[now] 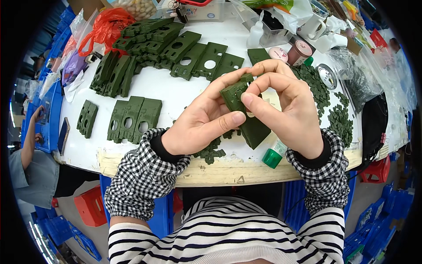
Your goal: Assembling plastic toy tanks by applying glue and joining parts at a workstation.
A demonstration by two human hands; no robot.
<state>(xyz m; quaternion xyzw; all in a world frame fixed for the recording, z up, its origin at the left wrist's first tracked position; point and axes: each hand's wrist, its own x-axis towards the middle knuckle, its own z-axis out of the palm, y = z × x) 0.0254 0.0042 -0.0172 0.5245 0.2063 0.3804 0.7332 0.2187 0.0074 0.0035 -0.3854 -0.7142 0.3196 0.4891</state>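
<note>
Above the near middle of the table, my left hand (198,116) is closed around a dark green plastic model tank hull part (234,96), which it holds tilted. My right hand (288,103) has its thumb and index finger pinched together against the upper side of that part; anything small between those fingertips is hidden. Below both hands shows another dark green panel (253,130); I cannot tell whether it belongs to the held part. A tube with a green cap (272,158) lies by my right wrist, and small green pieces (209,152) are scattered under my left hand.
Similar hull parts with round holes stand in a row (134,119) at left and in a stack (158,42) at the back. Heaps of small green pieces (340,123) lie at right, near a round tin (326,75) and a white squeeze bottle (256,33). A person's arm (28,141) shows far left.
</note>
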